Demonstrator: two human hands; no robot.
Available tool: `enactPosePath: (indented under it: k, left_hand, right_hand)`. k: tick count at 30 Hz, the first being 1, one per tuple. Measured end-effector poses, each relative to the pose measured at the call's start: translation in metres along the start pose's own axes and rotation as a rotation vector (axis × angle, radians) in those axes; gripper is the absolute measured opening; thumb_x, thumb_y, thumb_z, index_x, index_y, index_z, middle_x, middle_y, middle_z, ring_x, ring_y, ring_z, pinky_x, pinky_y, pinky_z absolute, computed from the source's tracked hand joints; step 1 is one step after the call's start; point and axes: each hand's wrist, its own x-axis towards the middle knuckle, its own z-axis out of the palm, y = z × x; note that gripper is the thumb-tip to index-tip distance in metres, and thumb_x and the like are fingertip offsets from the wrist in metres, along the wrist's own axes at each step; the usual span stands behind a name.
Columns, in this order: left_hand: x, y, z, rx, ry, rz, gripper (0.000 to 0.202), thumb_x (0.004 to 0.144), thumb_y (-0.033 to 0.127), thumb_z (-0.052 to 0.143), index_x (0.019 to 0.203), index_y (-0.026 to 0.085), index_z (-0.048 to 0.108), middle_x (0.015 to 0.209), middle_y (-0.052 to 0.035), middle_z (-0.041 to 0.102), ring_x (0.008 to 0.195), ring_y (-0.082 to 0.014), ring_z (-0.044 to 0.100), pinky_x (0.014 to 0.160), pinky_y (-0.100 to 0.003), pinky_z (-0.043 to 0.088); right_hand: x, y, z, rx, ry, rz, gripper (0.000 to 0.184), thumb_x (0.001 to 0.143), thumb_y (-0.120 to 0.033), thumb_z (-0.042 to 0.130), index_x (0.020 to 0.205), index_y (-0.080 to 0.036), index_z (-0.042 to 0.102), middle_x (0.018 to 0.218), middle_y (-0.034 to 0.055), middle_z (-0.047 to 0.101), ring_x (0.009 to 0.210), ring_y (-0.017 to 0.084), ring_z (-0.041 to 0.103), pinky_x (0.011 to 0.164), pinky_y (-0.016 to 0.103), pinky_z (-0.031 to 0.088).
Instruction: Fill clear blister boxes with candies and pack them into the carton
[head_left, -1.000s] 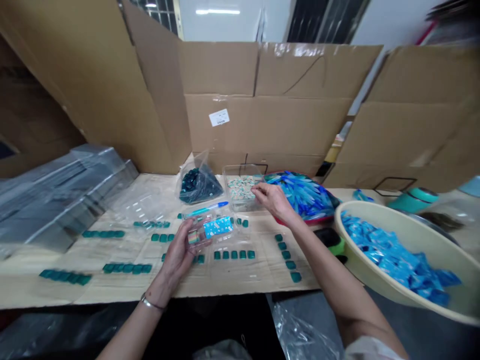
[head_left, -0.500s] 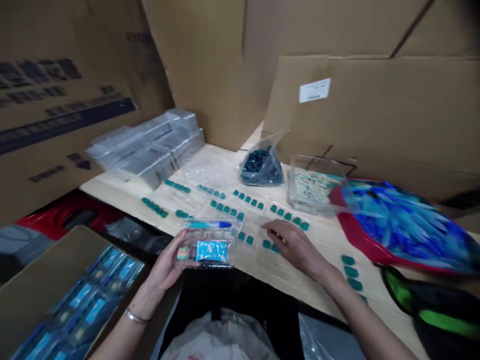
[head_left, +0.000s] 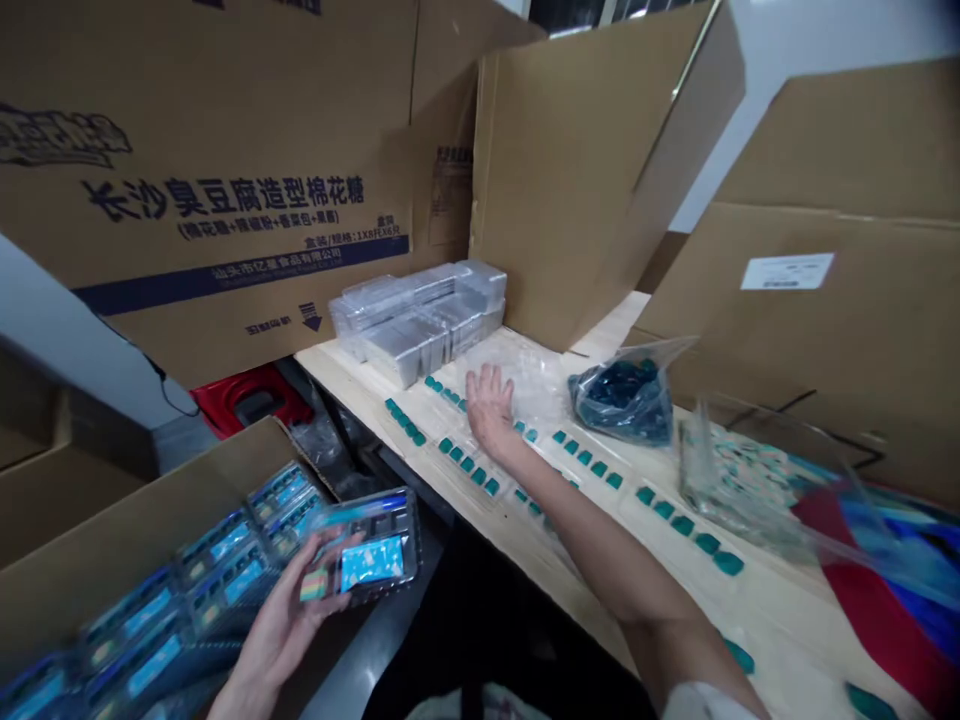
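Observation:
My left hand holds a filled clear plastic case with a blue card and a pen inside, above the edge of a cardboard box. That box holds several similar filled cases. My right hand reaches far across the table with its fingers spread, resting on a clear empty case lying flat by the rows of small teal blocks. A stack of empty clear cases stands just beyond that hand.
A plastic bag of dark teal pieces and a clear tub of pale printed pieces sit on the paper-covered table. A red basin of blue packets is at the right edge. Large cardboard boxes wall the table.
The view swung left. My left hand carried the filled case off the table toward the box at lower left. My right hand moved from the table's near edge out to the empty cases.

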Motion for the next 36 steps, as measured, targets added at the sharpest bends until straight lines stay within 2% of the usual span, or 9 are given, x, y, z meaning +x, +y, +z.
enactPosePath:
  k: [4, 8, 11, 14, 17, 20, 23, 30, 36]
  left_hand:
    - [0.007, -0.002, -0.014, -0.016, 0.037, -0.004, 0.036, 0.078, 0.019, 0.063, 0.114, 0.016, 0.059, 0.118, -0.0122, 0.065, 0.087, -0.0247, 0.068, 0.057, -0.03, 0.059]
    - [0.014, -0.006, -0.004, -0.056, -0.018, -0.018, 0.031, 0.08, 0.016, 0.06, 0.11, 0.016, 0.061, 0.114, -0.0121, 0.066, 0.081, -0.0238, 0.069, 0.055, -0.031, 0.059]
    - [0.018, -0.009, 0.006, -0.114, -0.078, -0.072, 0.029, 0.081, 0.017, 0.059, 0.11, 0.015, 0.061, 0.114, -0.0138, 0.066, 0.078, -0.024, 0.069, 0.052, -0.031, 0.059]
    - [0.021, -0.011, 0.008, -0.135, -0.098, -0.125, 0.029, 0.08, 0.018, 0.06, 0.108, 0.014, 0.061, 0.113, -0.0148, 0.066, 0.077, -0.0256, 0.069, 0.051, -0.032, 0.059]
    - [0.023, -0.015, 0.006, -0.116, -0.087, -0.141, 0.028, 0.082, 0.019, 0.058, 0.109, 0.014, 0.061, 0.112, -0.0152, 0.067, 0.08, -0.0265, 0.07, 0.052, -0.034, 0.059]
    - [0.027, -0.019, 0.007, -0.083, -0.085, -0.132, 0.028, 0.084, 0.02, 0.055, 0.11, 0.013, 0.06, 0.11, -0.0153, 0.068, 0.08, -0.0256, 0.07, 0.054, -0.033, 0.059]
    - [0.029, -0.023, 0.014, -0.068, -0.138, -0.122, 0.027, 0.085, 0.02, 0.054, 0.11, 0.013, 0.06, 0.113, -0.0161, 0.066, 0.078, -0.0248, 0.07, 0.053, -0.033, 0.059]
    - [0.023, -0.017, 0.027, -0.118, -0.16, -0.148, 0.033, 0.085, 0.019, 0.053, 0.117, 0.013, 0.057, 0.116, -0.0159, 0.064, 0.073, -0.0237, 0.07, 0.05, -0.032, 0.059]
    - [0.023, -0.02, 0.009, -0.032, -0.129, -0.105, 0.033, 0.082, 0.023, 0.059, 0.114, 0.014, 0.058, 0.118, -0.0149, 0.064, 0.08, -0.024, 0.069, 0.053, -0.031, 0.06]
  right_hand:
    - [0.015, 0.031, 0.006, -0.059, -0.096, 0.083, 0.056, 0.084, -0.009, 0.049, 0.138, -0.006, 0.036, 0.143, 0.0293, 0.03, 0.133, 0.04, 0.027, 0.099, 0.059, 0.029]
    - [0.025, 0.065, 0.003, -0.057, -0.133, 0.035, 0.054, 0.085, -0.014, 0.052, 0.136, -0.006, 0.038, 0.143, 0.0266, 0.032, 0.132, 0.035, 0.031, 0.101, 0.05, 0.032]
    - [0.025, 0.082, -0.012, -0.026, -0.036, 0.017, 0.045, 0.086, -0.014, 0.049, 0.131, -0.007, 0.045, 0.139, 0.0243, 0.039, 0.127, 0.032, 0.038, 0.1, 0.046, 0.034]
    - [0.004, 0.093, -0.032, 0.063, 0.03, -0.054, 0.031, 0.09, -0.02, 0.046, 0.117, -0.01, 0.058, 0.119, 0.0179, 0.057, 0.112, 0.026, 0.052, 0.093, 0.038, 0.042]
    - [-0.038, 0.098, -0.048, 0.123, -0.092, -0.086, 0.025, 0.091, -0.024, 0.044, 0.095, -0.014, 0.067, 0.093, 0.0114, 0.067, 0.091, 0.022, 0.061, 0.081, 0.033, 0.047]
    - [-0.082, 0.096, -0.048, 0.2, -0.183, -0.141, 0.022, 0.089, -0.028, 0.05, 0.095, -0.014, 0.067, 0.095, 0.0108, 0.068, 0.092, 0.021, 0.063, 0.082, 0.032, 0.048]
    - [-0.102, 0.084, -0.034, 0.267, -0.103, -0.233, 0.03, 0.087, -0.031, 0.055, 0.11, -0.013, 0.062, 0.112, 0.0142, 0.063, 0.108, 0.023, 0.056, 0.093, 0.037, 0.045]
    - [-0.075, 0.037, -0.003, 0.072, -0.149, -0.332, 0.031, 0.087, -0.009, 0.045, 0.115, -0.01, 0.058, 0.13, 0.0197, 0.049, 0.121, 0.027, 0.043, 0.098, 0.044, 0.039]
    - [-0.065, 0.035, 0.011, -0.075, -0.147, -0.445, 0.023, 0.091, -0.008, 0.038, 0.095, -0.012, 0.061, 0.105, 0.0149, 0.057, 0.102, 0.025, 0.048, 0.083, 0.037, 0.043]
